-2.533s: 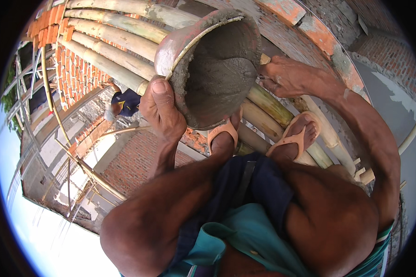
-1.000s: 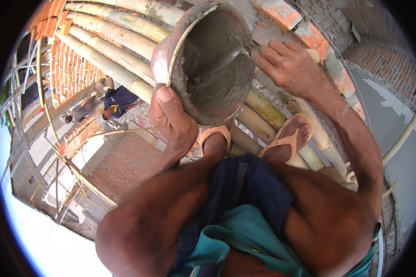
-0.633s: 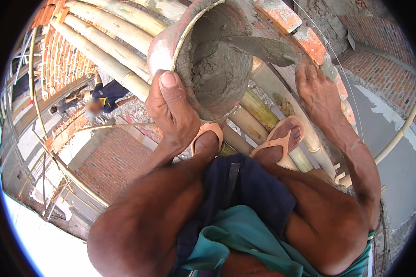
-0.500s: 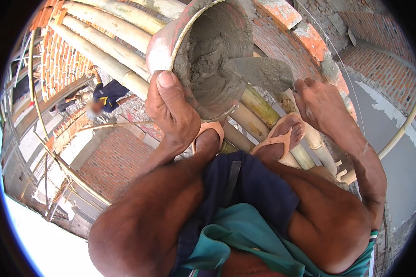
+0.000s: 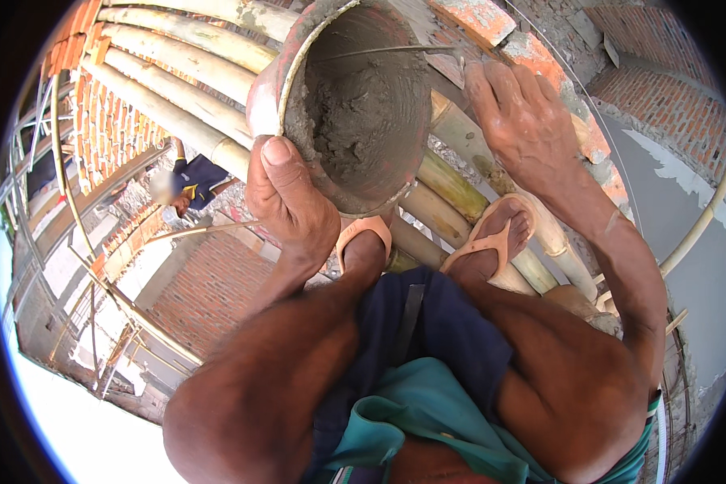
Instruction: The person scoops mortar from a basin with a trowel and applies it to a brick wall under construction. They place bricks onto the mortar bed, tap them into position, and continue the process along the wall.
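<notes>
My left hand (image 5: 298,202) grips the near-left side of a round, mortar-smeared bucket (image 5: 268,101), thumb up against its outer wall. The bucket is tilted, so its mouth faces me. Wet grey mortar (image 5: 351,121) coats its inside and lies thick at the bottom. My right hand (image 5: 528,125) is closed beyond the bucket's right rim, its knuckles upward. From it a trowel (image 5: 379,52) reaches left across the upper part of the mouth, its blade seen almost edge-on as a thin line. The trowel's handle is hidden by my fingers.
My sandalled feet (image 5: 500,230) rest on bamboo poles (image 5: 448,181) with gaps between them. A broken-topped brick wall (image 5: 540,60) curves along the right, with a thin string (image 5: 577,81) beside it. Far below left, another person (image 5: 198,181) is near brickwork.
My right hand has moved up and left. The trowel blade has turned from flat to nearly edge-on and now crosses the bucket higher up. The bucket has shifted slightly left.
</notes>
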Action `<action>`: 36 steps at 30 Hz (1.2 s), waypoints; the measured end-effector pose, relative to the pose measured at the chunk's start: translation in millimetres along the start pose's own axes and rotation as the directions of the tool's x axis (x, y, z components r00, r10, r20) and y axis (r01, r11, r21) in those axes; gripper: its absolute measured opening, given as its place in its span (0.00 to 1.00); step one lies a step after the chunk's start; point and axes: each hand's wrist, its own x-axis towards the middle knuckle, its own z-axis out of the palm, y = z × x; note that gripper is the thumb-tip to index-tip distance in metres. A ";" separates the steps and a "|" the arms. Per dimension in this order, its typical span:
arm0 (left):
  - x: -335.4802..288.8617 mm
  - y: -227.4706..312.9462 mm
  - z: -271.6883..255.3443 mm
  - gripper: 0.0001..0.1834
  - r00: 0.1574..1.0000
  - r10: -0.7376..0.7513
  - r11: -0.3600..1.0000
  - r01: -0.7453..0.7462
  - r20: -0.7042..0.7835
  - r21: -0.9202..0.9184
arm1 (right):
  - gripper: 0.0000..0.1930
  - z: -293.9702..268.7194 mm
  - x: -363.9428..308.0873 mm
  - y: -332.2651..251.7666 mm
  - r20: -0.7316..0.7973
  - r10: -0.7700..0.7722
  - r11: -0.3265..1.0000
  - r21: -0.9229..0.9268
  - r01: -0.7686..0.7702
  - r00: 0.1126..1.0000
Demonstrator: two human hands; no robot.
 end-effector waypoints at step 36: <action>36.8 -9.2 -149.6 0.23 0.833 -0.481 0.830 0.332 -0.273 -0.449 | 0.16 13.0 -67.2 18.5 0.614 0.316 0.171 0.713 -0.680 0.723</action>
